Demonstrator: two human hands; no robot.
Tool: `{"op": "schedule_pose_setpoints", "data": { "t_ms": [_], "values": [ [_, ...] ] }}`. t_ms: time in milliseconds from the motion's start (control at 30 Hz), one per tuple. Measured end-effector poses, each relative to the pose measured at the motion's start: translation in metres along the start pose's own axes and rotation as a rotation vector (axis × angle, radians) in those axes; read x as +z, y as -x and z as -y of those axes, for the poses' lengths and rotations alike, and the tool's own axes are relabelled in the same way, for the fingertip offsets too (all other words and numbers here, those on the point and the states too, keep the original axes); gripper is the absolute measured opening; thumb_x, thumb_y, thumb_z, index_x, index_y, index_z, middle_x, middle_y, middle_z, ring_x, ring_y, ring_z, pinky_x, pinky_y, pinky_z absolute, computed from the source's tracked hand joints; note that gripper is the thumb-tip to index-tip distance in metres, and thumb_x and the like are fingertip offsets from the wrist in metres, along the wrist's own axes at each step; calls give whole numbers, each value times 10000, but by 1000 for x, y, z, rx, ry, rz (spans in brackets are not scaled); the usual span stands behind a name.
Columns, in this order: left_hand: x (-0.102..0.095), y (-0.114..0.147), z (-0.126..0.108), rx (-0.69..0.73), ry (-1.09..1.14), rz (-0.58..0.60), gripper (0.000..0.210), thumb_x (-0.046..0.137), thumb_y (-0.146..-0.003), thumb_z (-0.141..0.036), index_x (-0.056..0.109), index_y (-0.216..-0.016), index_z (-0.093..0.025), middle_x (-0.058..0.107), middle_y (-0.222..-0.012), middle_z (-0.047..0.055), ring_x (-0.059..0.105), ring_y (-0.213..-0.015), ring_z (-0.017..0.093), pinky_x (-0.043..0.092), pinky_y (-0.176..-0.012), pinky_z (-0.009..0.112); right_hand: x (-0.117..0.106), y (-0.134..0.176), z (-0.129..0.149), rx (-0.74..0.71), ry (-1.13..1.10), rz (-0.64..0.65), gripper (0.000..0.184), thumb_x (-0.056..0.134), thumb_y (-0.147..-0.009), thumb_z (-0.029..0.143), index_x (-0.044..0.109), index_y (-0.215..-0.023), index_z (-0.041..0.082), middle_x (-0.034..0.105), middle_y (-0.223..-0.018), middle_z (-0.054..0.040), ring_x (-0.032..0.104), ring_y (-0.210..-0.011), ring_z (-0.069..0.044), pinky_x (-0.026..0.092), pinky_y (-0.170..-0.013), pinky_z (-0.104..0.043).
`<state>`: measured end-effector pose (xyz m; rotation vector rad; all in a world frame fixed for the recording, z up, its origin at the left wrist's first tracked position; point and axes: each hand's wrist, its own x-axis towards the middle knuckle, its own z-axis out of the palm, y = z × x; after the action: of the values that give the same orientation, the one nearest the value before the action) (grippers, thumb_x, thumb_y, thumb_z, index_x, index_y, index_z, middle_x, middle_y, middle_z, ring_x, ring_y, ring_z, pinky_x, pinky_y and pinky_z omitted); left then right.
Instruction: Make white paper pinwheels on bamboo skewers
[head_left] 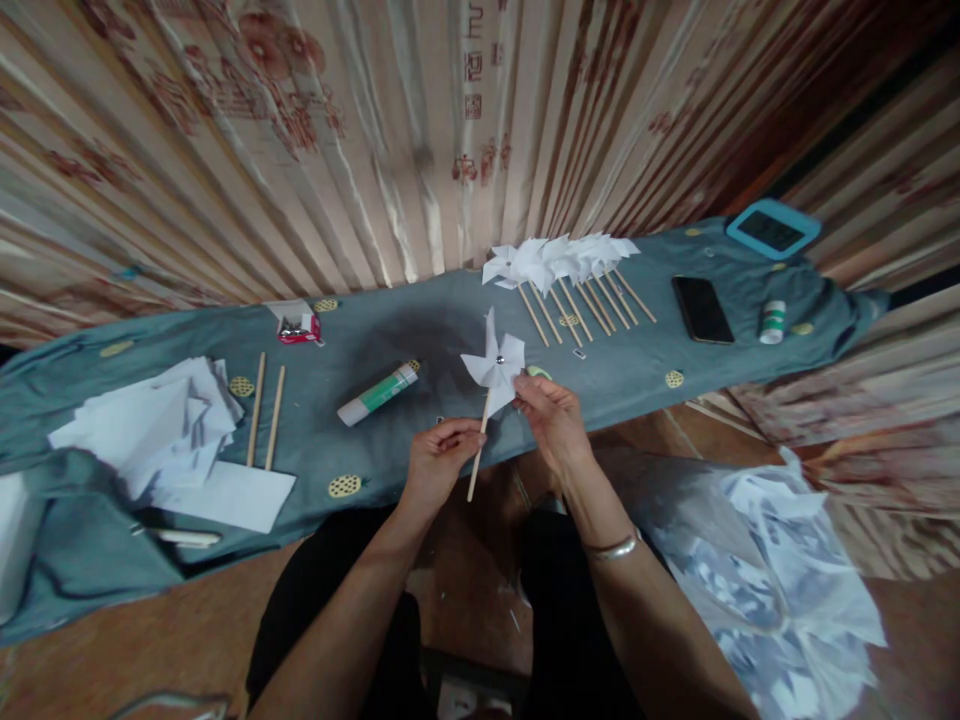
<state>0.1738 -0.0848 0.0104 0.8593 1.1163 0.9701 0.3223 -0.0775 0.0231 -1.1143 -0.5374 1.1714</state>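
A white paper pinwheel (498, 366) with a small metal pin at its centre is held up over the front edge of the cloth-covered table. My left hand (444, 458) pinches its wooden stick (475, 465) just below the paper. With thumb and fingers, my right hand (553, 412) grips the lower right blade. Beyond the hands, several finished-looking pinwheels (559, 262) lie in an overlapping row, sticks towards me. To the left rests a green and white glue stick (379, 393).
At left are a pile of cut paper (161, 420), two wooden sticks (256, 410), a white pen-like tool (184, 537) and a red box of pins (298, 328). At right lie a phone (703, 309), a small cap (772, 322) and a blue clock (773, 229). A plastic bag (795, 590) stands below.
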Motion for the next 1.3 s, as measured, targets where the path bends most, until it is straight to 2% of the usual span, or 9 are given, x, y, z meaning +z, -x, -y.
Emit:
{"op": "schedule_pose_setpoints", "data": {
  "t_ms": [300, 500, 667, 800, 1033, 1133, 1300],
  "values": [
    [1, 1, -2, -10, 17, 11, 222, 842, -480, -267, 750, -660, -175, 693, -648, 1, 599, -607, 104, 489, -632, 217, -2, -3, 1, 91, -99, -38, 283, 841, -567, 425, 700, -694, 214, 687, -706, 26, 570, -621, -102, 446, -562, -223],
    [1, 2, -2, -56, 20, 42, 228, 846, -463, -255, 751, -655, -176, 705, -649, 7, 604, -614, 110, 480, -622, 215, -5, -6, 9, 107, -190, 57, 336, 809, -614, 458, 696, -806, 207, 729, -772, 3, 646, -647, -139, 482, -545, -240],
    [0, 3, -2, -89, 9, 78, 213, 834, -475, -243, 753, -660, -174, 692, -611, 0, 589, -587, 101, 467, -616, 211, -5, -5, 11, 100, -173, 73, 294, 806, -624, 426, 696, -772, 197, 714, -669, -8, 681, -669, -189, 523, -576, -281],
    [1, 3, -3, -102, 15, 100, 217, 836, -478, -251, 754, -663, -172, 687, -602, -2, 580, -580, 95, 460, -613, 207, -4, -3, 14, 136, -188, 104, 323, 806, -608, 412, 706, -805, 176, 732, -707, -22, 670, -634, -188, 532, -573, -292],
    [0, 5, -2, -113, 9, 118, 232, 841, -477, -270, 756, -668, -169, 684, -608, 6, 584, -587, 110, 458, -607, 221, -6, -2, 16, 168, -197, 121, 235, 768, -610, 310, 670, -794, 202, 694, -699, 29, 590, -552, -112, 412, -437, -209],
    [0, 5, -1, -104, 0, 111, 237, 844, -479, -273, 754, -672, -167, 687, -620, 11, 594, -590, 124, 467, -616, 242, -6, -3, 15, 161, -175, 107, 202, 763, -602, 298, 639, -730, 205, 674, -674, 28, 583, -556, -114, 413, -439, -209],
    [-1, 4, 0, -93, 0, 108, 238, 847, -482, -269, 753, -675, -167, 684, -615, 10, 594, -587, 123, 471, -620, 245, -5, -3, 13, 154, -171, 97, 239, 776, -585, 298, 650, -766, 208, 678, -701, 22, 584, -572, -114, 427, -454, -210]
  ]
}}
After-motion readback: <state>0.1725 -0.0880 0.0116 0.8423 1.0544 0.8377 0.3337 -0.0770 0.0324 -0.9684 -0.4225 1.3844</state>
